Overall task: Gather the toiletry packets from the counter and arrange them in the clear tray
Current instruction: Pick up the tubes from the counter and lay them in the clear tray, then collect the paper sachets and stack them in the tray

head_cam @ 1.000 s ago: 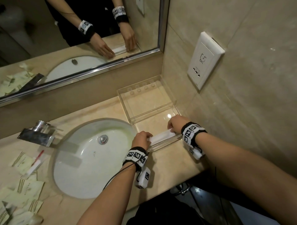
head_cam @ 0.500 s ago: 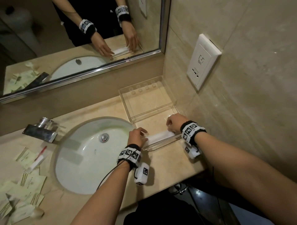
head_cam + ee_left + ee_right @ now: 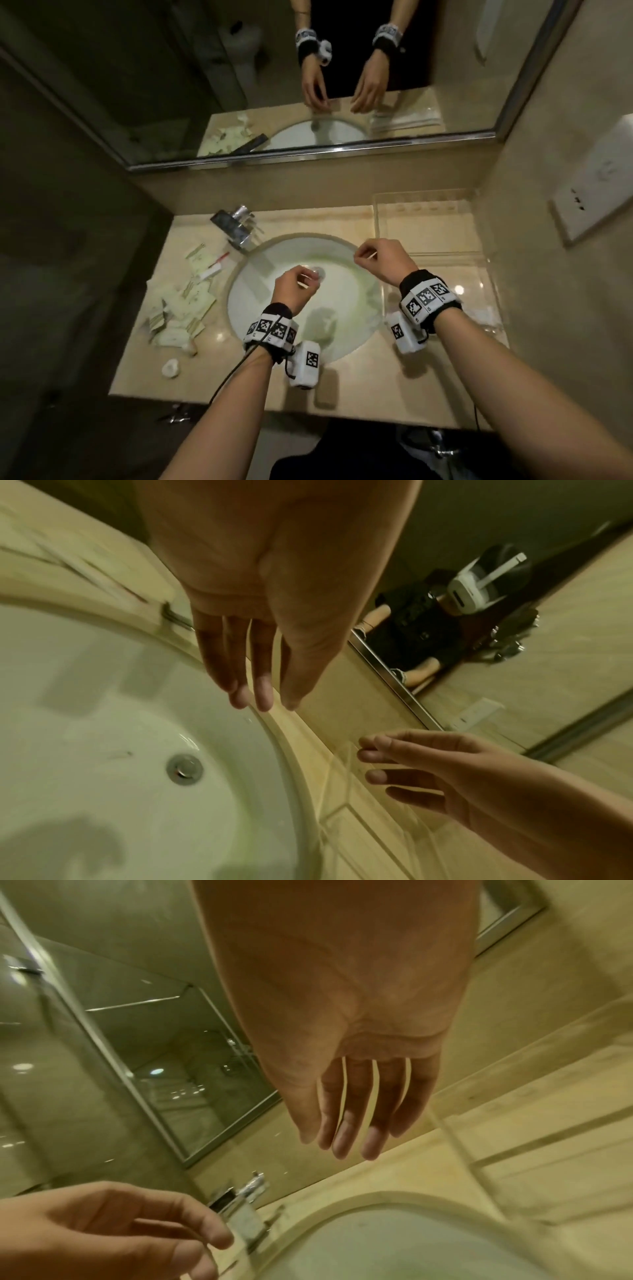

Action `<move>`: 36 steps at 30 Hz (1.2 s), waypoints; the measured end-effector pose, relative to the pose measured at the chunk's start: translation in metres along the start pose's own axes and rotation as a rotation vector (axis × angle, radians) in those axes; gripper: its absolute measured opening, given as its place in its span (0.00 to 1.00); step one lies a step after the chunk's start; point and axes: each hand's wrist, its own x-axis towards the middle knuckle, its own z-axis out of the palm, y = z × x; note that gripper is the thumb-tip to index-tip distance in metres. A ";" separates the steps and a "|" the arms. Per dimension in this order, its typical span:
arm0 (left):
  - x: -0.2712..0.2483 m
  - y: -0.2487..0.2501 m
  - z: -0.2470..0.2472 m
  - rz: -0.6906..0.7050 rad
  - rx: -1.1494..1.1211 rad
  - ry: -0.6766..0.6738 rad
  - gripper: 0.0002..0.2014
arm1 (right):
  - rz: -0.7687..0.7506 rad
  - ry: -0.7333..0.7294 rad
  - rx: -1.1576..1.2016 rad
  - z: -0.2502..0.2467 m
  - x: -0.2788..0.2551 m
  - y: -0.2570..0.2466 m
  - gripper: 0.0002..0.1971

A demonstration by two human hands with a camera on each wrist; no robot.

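A: Right, both hands over the basin, nothing held. Left hand (image 3: pixel 295 287) hangs above the drain (image 3: pixel 319 273), grip slack, fingers loosely extended in its wrist view. Right hand (image 3: pixel 383 257) sits near the basin's right rim, grip equally empty, fingers straight and slightly spread.

B: Packets?

A: Toiletry packets (image 3: pixel 186 301) lie in a loose heap on the table (image 3: pixel 356 380), left of the sink (image 3: pixel 260 274), well apart from either hand. A slim sachet with a red end (image 3: pixel 215 265) lies at the heap's far edge, near the faucet (image 3: pixel 236 226). A small pale round item (image 3: pixel 170 368) sits alone towards the front edge.

B: Tray?

A: Clear tray (image 3: pixel 426 228) at the far right, against the wall. Something pale shows through its near section; too blurred to name.

B: Risks?

A: My judgement: the heap sits close to the basin rim, so a sweeping grab could push packets into the sink. They overlap, so one pinch may lift several and shed some over the basin on the way across. The tray is transparent with glare on it; its wall is easy to misjudge and knock. The heap also lies close to the table's left edge.

B: Any writing?

A: Packets carry gold striping and faint print, illegible. The wall outlet (image 3: pixel 596 192) shows a blurred symbol, unreadable. The wrist bands bear black-and-white square markers, no text.
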 end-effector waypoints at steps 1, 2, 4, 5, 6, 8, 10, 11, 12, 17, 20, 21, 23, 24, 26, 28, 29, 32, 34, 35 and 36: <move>-0.005 -0.005 -0.008 -0.022 0.003 0.020 0.05 | -0.021 -0.014 0.001 0.008 0.003 -0.009 0.05; -0.012 -0.017 -0.024 -0.049 0.009 0.052 0.05 | -0.053 -0.039 0.002 0.021 0.008 -0.023 0.04; -0.023 -0.033 -0.041 -0.099 0.003 0.079 0.05 | -0.103 -0.082 -0.007 0.039 0.010 -0.041 0.03; -0.030 -0.043 -0.054 -0.126 -0.005 0.113 0.04 | -0.138 -0.119 -0.025 0.051 0.011 -0.055 0.03; -0.036 -0.053 -0.064 -0.151 -0.013 0.140 0.04 | -0.170 -0.148 -0.036 0.062 0.011 -0.067 0.03; -0.048 -0.072 -0.085 -0.189 -0.028 0.195 0.04 | -0.202 -0.192 -0.035 0.083 0.013 -0.090 0.04; -0.059 -0.090 -0.102 -0.221 -0.038 0.231 0.04 | -0.228 -0.225 -0.049 0.104 0.013 -0.110 0.05; -0.063 -0.100 -0.111 -0.239 -0.046 0.244 0.05 | -0.241 -0.240 -0.056 0.115 0.013 -0.119 0.05; -0.067 -0.109 -0.118 -0.256 -0.055 0.258 0.05 | -0.250 -0.256 -0.064 0.125 0.013 -0.128 0.05; -0.077 -0.166 -0.158 -0.335 -0.106 0.324 0.03 | -0.271 -0.334 -0.110 0.182 0.018 -0.172 0.04; -0.076 -0.204 -0.184 -0.370 -0.148 0.333 0.03 | -0.255 -0.352 -0.125 0.220 0.022 -0.195 0.04; -0.074 -0.216 -0.194 -0.376 -0.155 0.331 0.03 | -0.245 -0.356 -0.127 0.233 0.024 -0.202 0.04; -0.069 -0.238 -0.210 -0.394 -0.169 0.332 0.04 | -0.214 -0.361 -0.132 0.259 0.028 -0.215 0.04; -0.066 -0.247 -0.216 -0.404 -0.176 0.327 0.05 | -0.189 -0.360 -0.139 0.270 0.030 -0.220 0.04; -0.059 -0.263 -0.228 -0.421 -0.191 0.306 0.05 | -0.130 -0.338 -0.151 0.293 0.036 -0.227 0.07; -0.051 -0.275 -0.237 -0.429 -0.219 0.293 0.04 | -0.061 -0.310 -0.173 0.313 0.045 -0.233 0.13; -0.046 -0.280 -0.240 -0.427 -0.225 0.290 0.04 | -0.029 -0.295 -0.196 0.322 0.051 -0.234 0.16; -0.031 -0.293 -0.247 -0.421 -0.228 0.267 0.05 | 0.079 -0.260 -0.258 0.344 0.067 -0.237 0.25; -0.021 -0.299 -0.251 -0.408 -0.232 0.257 0.05 | 0.137 -0.229 -0.306 0.357 0.077 -0.236 0.27; -0.017 -0.302 -0.252 -0.401 -0.237 0.258 0.05 | 0.154 -0.212 -0.336 0.363 0.080 -0.234 0.28; -0.012 -0.305 -0.253 -0.395 -0.248 0.263 0.06 | 0.168 -0.197 -0.371 0.368 0.082 -0.233 0.29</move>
